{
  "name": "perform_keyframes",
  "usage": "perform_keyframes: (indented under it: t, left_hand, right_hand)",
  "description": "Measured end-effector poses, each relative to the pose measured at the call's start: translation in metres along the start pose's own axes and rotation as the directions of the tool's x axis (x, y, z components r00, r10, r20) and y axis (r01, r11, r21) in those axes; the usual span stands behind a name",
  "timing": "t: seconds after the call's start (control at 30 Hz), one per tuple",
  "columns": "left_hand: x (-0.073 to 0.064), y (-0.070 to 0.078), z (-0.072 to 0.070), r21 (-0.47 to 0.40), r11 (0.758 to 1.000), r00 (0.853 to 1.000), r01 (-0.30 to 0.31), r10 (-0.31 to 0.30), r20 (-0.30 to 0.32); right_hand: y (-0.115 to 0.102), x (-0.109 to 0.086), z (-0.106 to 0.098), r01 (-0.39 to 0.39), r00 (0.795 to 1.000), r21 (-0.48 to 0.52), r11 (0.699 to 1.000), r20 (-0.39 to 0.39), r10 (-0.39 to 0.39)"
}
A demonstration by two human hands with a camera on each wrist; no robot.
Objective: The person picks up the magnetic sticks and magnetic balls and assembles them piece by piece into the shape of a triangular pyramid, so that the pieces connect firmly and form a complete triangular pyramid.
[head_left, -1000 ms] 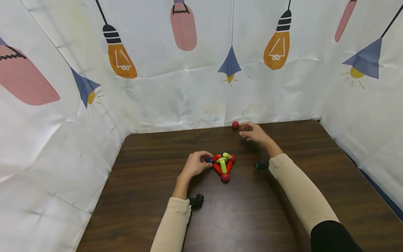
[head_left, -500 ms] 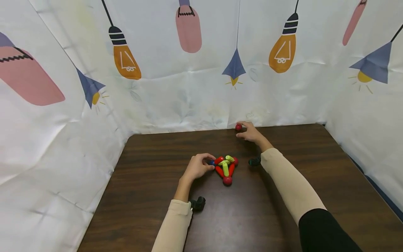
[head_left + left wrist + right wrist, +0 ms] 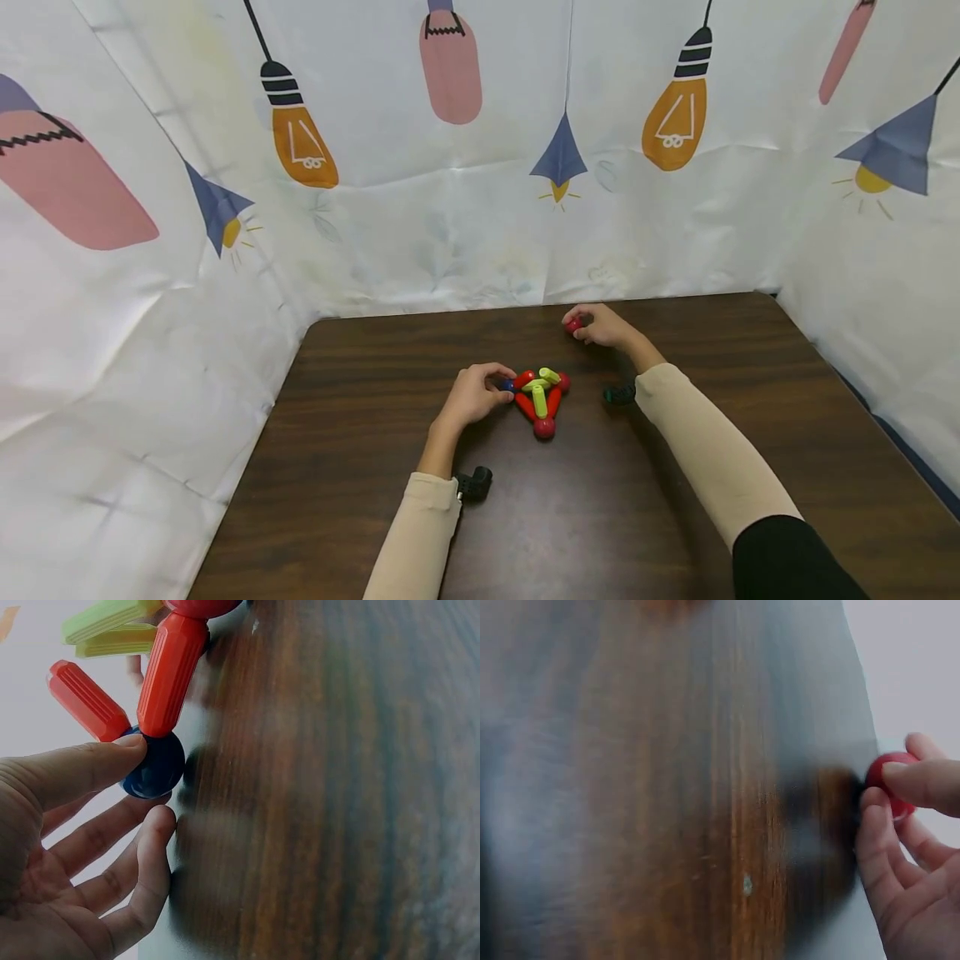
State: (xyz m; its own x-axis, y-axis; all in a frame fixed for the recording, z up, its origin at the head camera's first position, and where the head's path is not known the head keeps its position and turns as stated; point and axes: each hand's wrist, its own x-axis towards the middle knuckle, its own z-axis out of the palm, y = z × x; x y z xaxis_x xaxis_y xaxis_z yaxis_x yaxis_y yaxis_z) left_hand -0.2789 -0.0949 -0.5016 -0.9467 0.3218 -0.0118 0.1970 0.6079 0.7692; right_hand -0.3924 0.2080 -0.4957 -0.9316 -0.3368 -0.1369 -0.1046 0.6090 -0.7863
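Note:
A small frame of red rods (image 3: 174, 675) and yellow-green rods (image 3: 540, 402) joined by balls lies on the table. My left hand (image 3: 471, 395) holds its blue ball (image 3: 156, 766) at the left corner, thumb on top and fingers curled beneath. Red balls sit at the front corner (image 3: 544, 428) and the right corner (image 3: 564, 382). Farther back, my right hand (image 3: 604, 325) pinches a loose red ball (image 3: 891, 774) between thumb and fingers, close over the table.
The dark wood table (image 3: 360, 433) ends at a white printed cloth (image 3: 420, 242) at the back and sides. Each wrist wears a small black camera, the left one (image 3: 474, 485) and the right one (image 3: 619, 393).
My right hand reached the loose red ball at the table's back edge, took hold of it and drew it toward me. The left hand keeps its hold on the blue ball.

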Motion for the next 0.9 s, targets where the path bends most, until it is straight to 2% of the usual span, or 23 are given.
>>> perform_keyframes:
  t: [0.13, 0.33, 0.6, 0.77, 0.9]
  left_hand:
    - [0.000, 0.001, -0.001, 0.002, 1.000, 1.000, 0.007, -0.007, -0.006]
    - [0.000, 0.000, 0.000, 0.015, 1.000, 1.000, 0.008, -0.008, -0.008]
    - [0.002, 0.000, 0.001, 0.005, 1.000, 1.000, 0.012, -0.012, 0.002]
    - [0.002, 0.001, 0.001, 0.010, 1.000, 1.000, 0.011, -0.011, 0.004]
    - [0.001, 0.002, 0.001, 0.008, 1.000, 1.000, 0.008, -0.009, 0.006]
  right_hand:
    - [0.000, -0.013, 0.002, 0.059, 0.997, 0.025, 0.998, 0.043, -0.060]
    - [-0.018, -0.037, 0.009, 0.173, 0.984, 0.110, 0.979, 0.025, -0.177]
    - [-0.052, -0.072, 0.023, 0.330, 0.942, 0.115, 0.937, 0.020, -0.334]
    - [-0.064, -0.084, 0.034, 0.384, 0.920, 0.110, 0.917, 0.042, -0.390]
    - [-0.068, -0.088, 0.042, 0.387, 0.917, 0.094, 0.917, 0.068, -0.393]
